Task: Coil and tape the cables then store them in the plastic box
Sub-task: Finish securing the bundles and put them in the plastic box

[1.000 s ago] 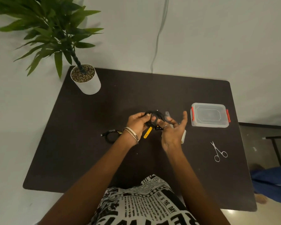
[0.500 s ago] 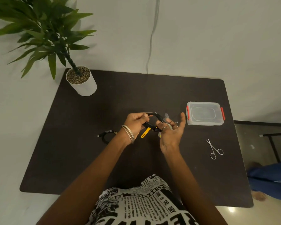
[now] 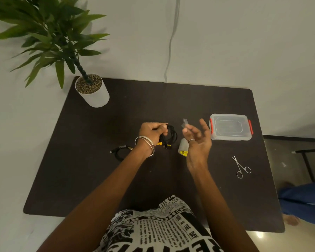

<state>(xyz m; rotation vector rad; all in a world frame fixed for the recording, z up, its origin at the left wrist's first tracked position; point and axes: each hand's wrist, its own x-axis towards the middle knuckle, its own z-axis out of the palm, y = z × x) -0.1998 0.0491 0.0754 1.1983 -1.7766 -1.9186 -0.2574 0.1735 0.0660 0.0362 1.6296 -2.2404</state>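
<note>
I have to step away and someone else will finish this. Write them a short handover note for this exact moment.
Left hand grips the coiled black cable above the table.
Right hand pinches a short strip of tape; the tape roll lies just under it.
A second cable lies coiled on the table, left.
Plastic box sits closed, right; scissors near it.
Done: first coil formed.
Left: tape it, tape the other, open the box, store both.

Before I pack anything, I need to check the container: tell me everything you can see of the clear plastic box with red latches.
The clear plastic box with red latches is a small rectangular container of translucent plastic with rounded corners. Its see-through lid is on, embossed with an eight-sided outline, and a red clip sits at each short end. It stands flat on the dark table, at the far right, just beyond the right hand. Nothing touches it; whether anything is inside cannot be told.
</note>
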